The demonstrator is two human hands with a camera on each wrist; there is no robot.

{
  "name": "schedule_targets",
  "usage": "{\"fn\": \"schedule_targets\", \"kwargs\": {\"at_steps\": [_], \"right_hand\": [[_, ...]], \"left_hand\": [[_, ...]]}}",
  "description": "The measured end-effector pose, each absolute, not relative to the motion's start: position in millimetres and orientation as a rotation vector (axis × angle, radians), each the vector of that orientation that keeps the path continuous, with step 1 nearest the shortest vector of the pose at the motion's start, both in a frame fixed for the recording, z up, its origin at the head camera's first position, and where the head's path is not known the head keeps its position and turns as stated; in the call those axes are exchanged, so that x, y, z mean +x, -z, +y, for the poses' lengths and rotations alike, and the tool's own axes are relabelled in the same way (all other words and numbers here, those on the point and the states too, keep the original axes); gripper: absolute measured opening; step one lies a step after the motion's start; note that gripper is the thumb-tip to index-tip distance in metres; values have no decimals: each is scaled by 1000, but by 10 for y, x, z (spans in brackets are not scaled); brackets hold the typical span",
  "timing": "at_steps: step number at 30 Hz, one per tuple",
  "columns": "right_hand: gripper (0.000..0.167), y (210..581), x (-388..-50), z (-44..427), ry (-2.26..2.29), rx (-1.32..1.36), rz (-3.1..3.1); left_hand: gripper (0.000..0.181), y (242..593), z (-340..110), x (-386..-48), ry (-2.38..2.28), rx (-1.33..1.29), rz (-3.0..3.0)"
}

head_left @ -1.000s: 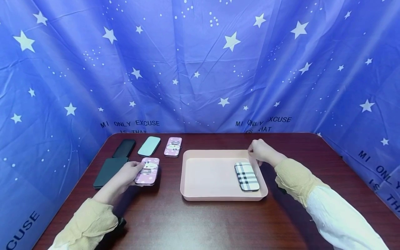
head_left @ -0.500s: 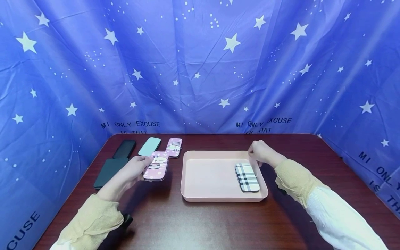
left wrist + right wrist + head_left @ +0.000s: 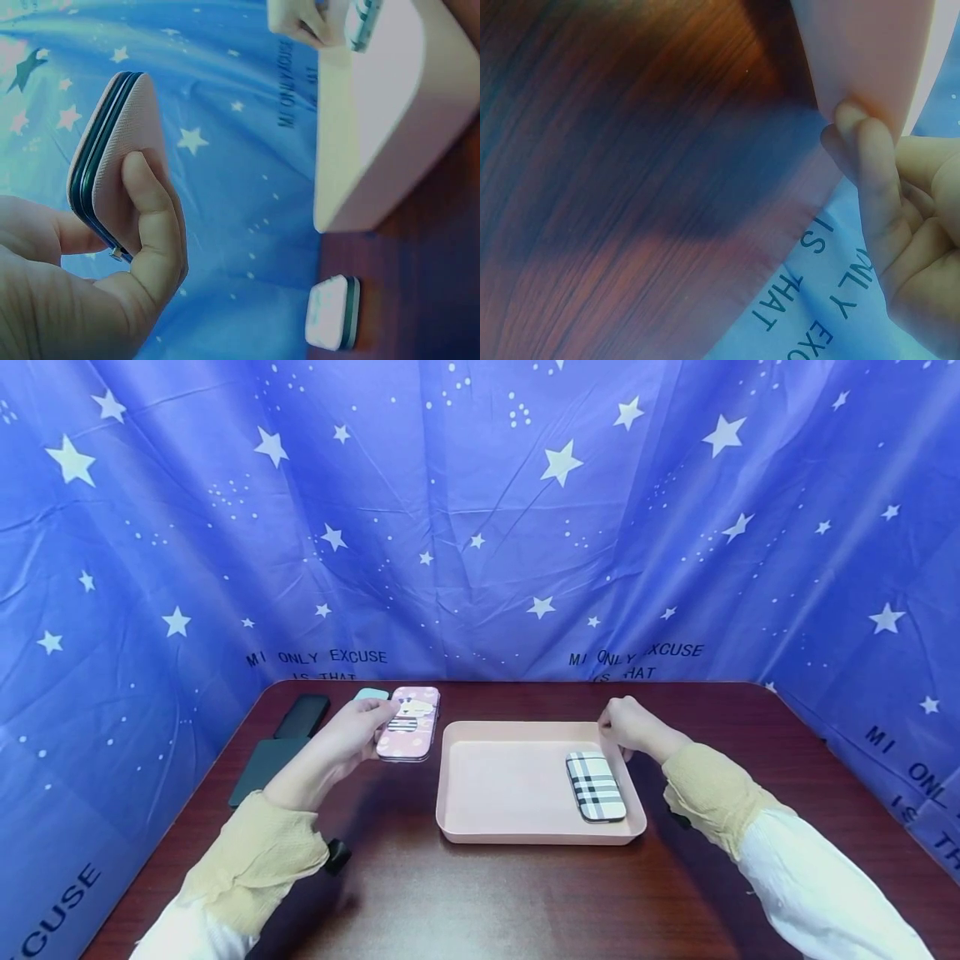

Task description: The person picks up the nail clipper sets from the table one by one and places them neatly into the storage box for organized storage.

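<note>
In the head view, my left hand (image 3: 347,739) holds a small pink patterned clasp case (image 3: 408,725) above the table, left of the tray. The left wrist view shows thumb and fingers on opposite faces of this case (image 3: 124,150), its metal-edged side and small clasp visible. My right hand (image 3: 632,727) pinches the far right corner of the pale pink tray (image 3: 517,838); in the right wrist view its fingertips press on the tray wall (image 3: 870,67). Inside the tray, at its right, lies a black-and-white plaid case (image 3: 596,787).
At the table's left lie a black case (image 3: 302,717), a dark green flat case (image 3: 264,768) and a mint case (image 3: 372,694), partly covered by my left hand. Another small case (image 3: 330,313) stands near the tray in the left wrist view. A blue starry curtain (image 3: 480,527) surrounds the table.
My left hand has carried the pink clasp case right and toward the back, now covering the second pink case and part of the mint one. The right hand stays at the tray corner.
</note>
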State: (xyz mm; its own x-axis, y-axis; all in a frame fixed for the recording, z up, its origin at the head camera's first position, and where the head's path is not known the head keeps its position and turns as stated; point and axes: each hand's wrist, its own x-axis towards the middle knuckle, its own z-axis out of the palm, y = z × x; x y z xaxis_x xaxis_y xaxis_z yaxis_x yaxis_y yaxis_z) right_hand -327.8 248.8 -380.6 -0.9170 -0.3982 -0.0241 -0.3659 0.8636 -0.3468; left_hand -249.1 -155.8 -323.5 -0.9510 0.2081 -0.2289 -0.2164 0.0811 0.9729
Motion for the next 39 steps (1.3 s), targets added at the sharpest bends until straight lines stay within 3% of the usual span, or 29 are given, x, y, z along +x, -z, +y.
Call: {"fn": "schedule_targets", "kwargs": {"at_steps": [11,20,39], "right_hand": [[35,3821,-3298,2482,508,-599,2947],[25,3803,-3291,2493,539,-609,2933],[38,3830,-3305,2479,506,-591,2950]], "left_hand": [[39,3002,-1230,-2604,-1963,36,2077],[37,2893,-1009,-2689,-1987,47,2029],[36,2957,-532,-2850,-1956,23,1947]]}}
